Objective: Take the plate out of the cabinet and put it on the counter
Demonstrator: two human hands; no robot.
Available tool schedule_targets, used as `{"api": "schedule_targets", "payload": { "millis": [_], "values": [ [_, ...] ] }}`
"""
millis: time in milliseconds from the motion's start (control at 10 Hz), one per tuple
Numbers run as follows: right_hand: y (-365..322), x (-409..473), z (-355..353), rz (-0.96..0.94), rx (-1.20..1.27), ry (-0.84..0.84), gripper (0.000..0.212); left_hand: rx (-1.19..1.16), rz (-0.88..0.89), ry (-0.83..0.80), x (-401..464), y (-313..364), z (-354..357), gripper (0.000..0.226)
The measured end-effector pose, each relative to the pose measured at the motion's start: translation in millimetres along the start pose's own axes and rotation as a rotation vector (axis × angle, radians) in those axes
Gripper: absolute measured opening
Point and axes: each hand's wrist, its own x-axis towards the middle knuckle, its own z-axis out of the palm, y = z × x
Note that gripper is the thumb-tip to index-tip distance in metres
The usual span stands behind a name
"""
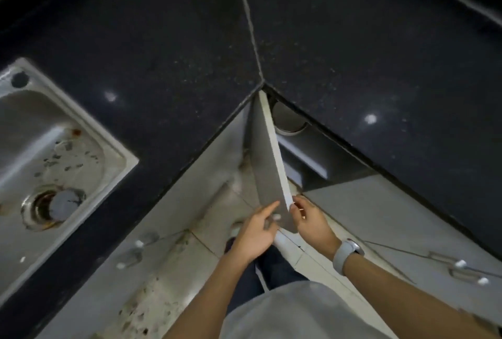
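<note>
**A:** Black speckled counter (168, 47) wraps the corner in front of you, with the steel sink (40, 148) set into it on your left. Nothing from the cabinet sits on it.

**B:** So how far along am I?

**A:** Early, by my reading. You have the corner cabinet door (269, 159) swung out toward you. Your left hand (255, 232) lies against its outer face with fingers loosely extended, not closed on anything. Your right hand (312, 221) pinches the door's free edge between fingertips and thumb.

**B:** And the plate?

**A:** Just behind the door, under the counter's lip, you can see a pale round rim, likely the plate (289, 121). It is inside the cabinet, and neither hand touches it.

**B:** Which way does it face?

**A:** It looks to lie flat, face up, with only an arc of rim showing toward you. Being round, it has no long axis to speak of. How it is stacked or supported, I cannot tell.

**B:** What remains?

**A:** Reaching in, lifting it out, and setting it on the counter.
</note>
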Motion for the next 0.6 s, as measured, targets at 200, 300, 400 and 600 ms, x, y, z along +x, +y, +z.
{"api": "schedule_targets", "payload": {
  "millis": [200,300,400,600],
  "values": [
    [17,5,-26,0.119,-0.117,0.310,0.020,0.671,0.391,0.135,59,54,-10,0.069],
    [33,5,-32,0.146,-0.313,0.476,0.030,1.027,0.587,0.179,88,81,-13,0.079],
    [43,12,-47,0.117,-0.543,0.564,0.031,1.204,0.667,0.172,110,99,-14,0.093],
    [55,25,-92,0.014,-0.943,0.616,0.045,1.438,0.787,0.158,152,134,-10,0.111]
  ]
}}
